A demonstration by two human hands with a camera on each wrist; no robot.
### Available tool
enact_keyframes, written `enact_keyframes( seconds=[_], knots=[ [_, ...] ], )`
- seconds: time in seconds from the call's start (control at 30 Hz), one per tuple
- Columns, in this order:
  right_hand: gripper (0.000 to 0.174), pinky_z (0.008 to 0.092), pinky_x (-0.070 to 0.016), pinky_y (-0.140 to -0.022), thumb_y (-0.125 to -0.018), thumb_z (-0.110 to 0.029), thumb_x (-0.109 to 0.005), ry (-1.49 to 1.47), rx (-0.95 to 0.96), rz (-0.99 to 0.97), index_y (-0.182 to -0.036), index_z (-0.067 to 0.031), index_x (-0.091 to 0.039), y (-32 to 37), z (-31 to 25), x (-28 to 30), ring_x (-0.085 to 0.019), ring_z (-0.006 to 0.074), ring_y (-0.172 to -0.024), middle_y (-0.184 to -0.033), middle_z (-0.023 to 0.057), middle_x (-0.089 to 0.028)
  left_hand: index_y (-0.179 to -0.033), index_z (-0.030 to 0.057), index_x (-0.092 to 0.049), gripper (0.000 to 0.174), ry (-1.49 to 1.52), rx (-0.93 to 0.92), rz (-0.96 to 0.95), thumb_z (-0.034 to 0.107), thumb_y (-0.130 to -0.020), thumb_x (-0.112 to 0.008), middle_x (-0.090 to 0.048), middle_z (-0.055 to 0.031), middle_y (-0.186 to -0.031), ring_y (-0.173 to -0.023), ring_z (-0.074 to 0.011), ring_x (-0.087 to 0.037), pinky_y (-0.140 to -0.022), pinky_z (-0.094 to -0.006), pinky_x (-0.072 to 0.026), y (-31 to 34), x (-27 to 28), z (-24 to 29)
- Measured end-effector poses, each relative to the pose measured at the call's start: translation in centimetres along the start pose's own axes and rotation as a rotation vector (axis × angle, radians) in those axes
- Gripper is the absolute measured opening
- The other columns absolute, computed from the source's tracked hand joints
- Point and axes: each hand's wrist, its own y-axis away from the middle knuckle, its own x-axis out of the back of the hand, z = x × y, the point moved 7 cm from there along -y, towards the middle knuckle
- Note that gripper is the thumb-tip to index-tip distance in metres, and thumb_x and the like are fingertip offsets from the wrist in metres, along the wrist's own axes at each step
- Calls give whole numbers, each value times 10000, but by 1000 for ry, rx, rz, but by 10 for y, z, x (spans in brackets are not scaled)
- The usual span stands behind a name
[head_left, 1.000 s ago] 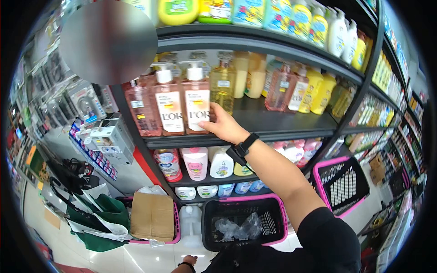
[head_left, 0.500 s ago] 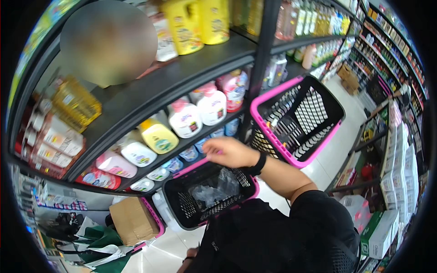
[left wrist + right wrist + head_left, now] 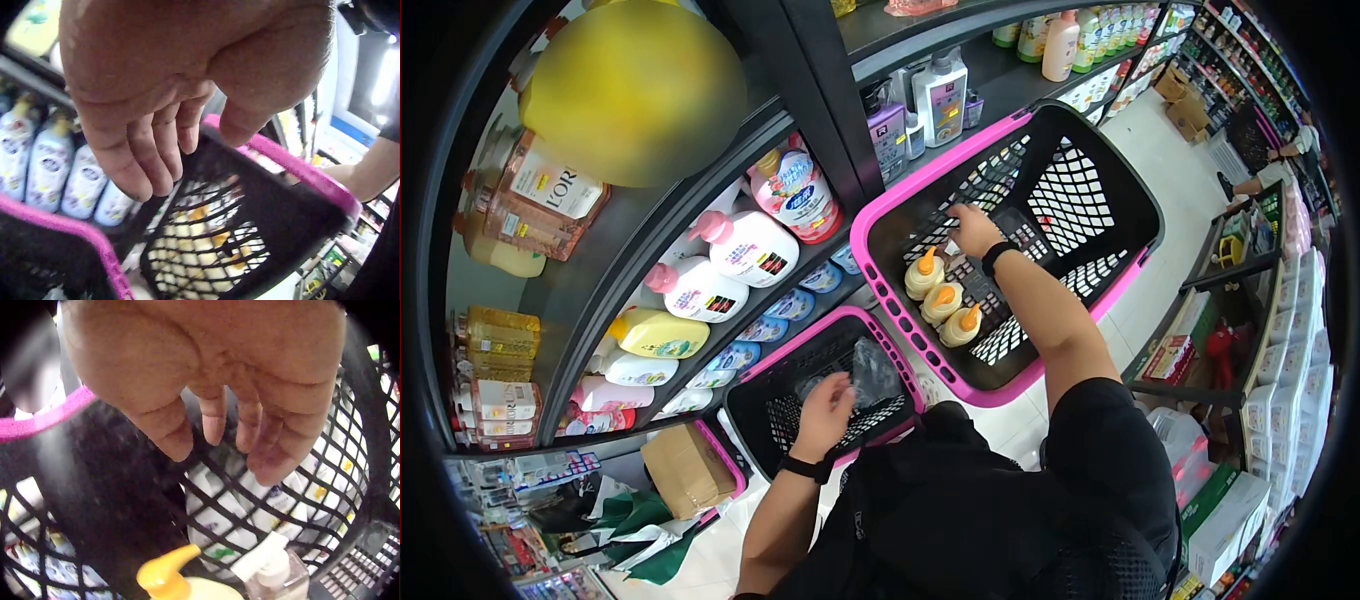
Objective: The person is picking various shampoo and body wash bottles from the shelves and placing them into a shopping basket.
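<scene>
My right hand (image 3: 977, 230) reaches into a black basket with a pink rim (image 3: 960, 375), its fingers loosely bent and holding nothing. Beside it in the basket stand cream bottles (image 3: 941, 300) with orange pump tops. Below the fingers in the right wrist view, an orange pump (image 3: 164, 575) and a clear bottle with a white pump (image 3: 273, 570) show. My left hand (image 3: 825, 415), empty with relaxed fingers, hovers over a second black basket with a pink rim (image 3: 735, 385), in which a crumpled clear plastic bag (image 3: 875, 375) lies.
Shelves on the left carry pink pump bottles (image 3: 550, 190), white bottles with pink pumps (image 3: 745, 245) and blue bottles (image 3: 762, 330). A cardboard box (image 3: 685, 468) sits left of the second basket. White tubs (image 3: 1290, 360) are stacked at right, along an aisle floor (image 3: 1130, 140).
My right hand let go of a pink pump bottle on the shelf and moved right into the larger basket. My left hand rose over the other basket. The view swung right.
</scene>
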Motion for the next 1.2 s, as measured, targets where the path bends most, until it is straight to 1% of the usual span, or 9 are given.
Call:
enact_keyframes(
  seconds=[0.1,0.13,0.23,0.6,0.73,0.8,0.97,1.0,1.2],
  knots=[
    [541,468,-492,-992,-797,-184,-755,148,-73,-108,-1296,-75,-575,7,5,-29,-578,412,-1159,-1283,210,-559,-1196,17,-642,397,-284,-383,-76,182,-851,-749,-644,-176,-1207,-1147,-342,-623,-998,-430,-490,-14,-13,115],
    [523,471,-508,-990,-786,-128,-697,213,-78,-106,-1295,-111,-584,11,7,-42,-558,376,-1219,-1324,174,-547,-1192,24,-646,415,-407,-544,-97,177,-828,-771,-632,-175,-1234,-1199,-349,-600,-1030,-438,-472,-15,-21,143],
    [347,446,-476,-1022,-867,-242,-663,407,-19,-319,-1184,-102,-678,18,19,-78,-520,344,-1256,-1299,133,-567,-1196,46,-653,480,-545,-728,-171,232,-777,-796,-584,-185,-1320,-1308,-385,-506,-1103,-510,-404,-25,-44,192],
    [354,423,-513,-990,-817,-96,-684,372,-107,-361,-1171,-99,-679,37,43,-68,-579,346,-1207,-1299,166,-553,-1257,83,-640,543,-628,-697,-252,395,-826,-748,-518,-169,-1431,-1393,-367,-424,-1182,-536,-280,-42,-87,172],
    [348,441,-547,-922,-809,-198,-726,428,-129,-439,-1147,-117,-697,23,58,-59,-624,332,-1138,-1245,157,-592,-1271,81,-636,542,-632,-712,-243,392,-840,-737,-514,-173,-1436,-1395,-370,-421,-1181,-539,-276,-41,-87,171],
    [369,439,-561,-869,-801,-356,-750,389,85,-417,-1039,-74,-728,16,55,-40,-659,338,-1017,-1071,159,-645,-1278,79,-633,547,-635,-724,-249,392,-841,-735,-514,-174,-1437,-1394,-370,-421,-1180,-541,-276,-38,-88,170],
    [346,454,-539,-842,-843,-382,-741,319,404,-373,-954,-57,-703,48,-66,100,-653,359,-971,-1000,167,-643,-1337,65,-584,621,-586,-772,-280,404,-840,-735,-516,-179,-1439,-1399,-379,-416,-1183,-539,-273,-40,-83,165],
    [263,431,-550,-761,-798,-273,-744,257,517,-258,-941,-59,-689,58,-91,128,-650,339,-876,-933,133,-612,-1348,62,-574,635,-564,-777,-285,409,-841,-734,-516,-179,-1440,-1400,-382,-414,-1184,-538,-273,-41,-81,164],
    [223,413,-515,-706,-749,-116,-764,32,780,-8,-923,-23,-659,118,-251,270,-636,338,-814,-845,123,-627,-1475,-21,-359,907,-209,-664,-61,237,-752,-840,-442,-258,-1470,-1370,-417,-438,-1151,-462,-353,-40,-40,200]
  ],
)
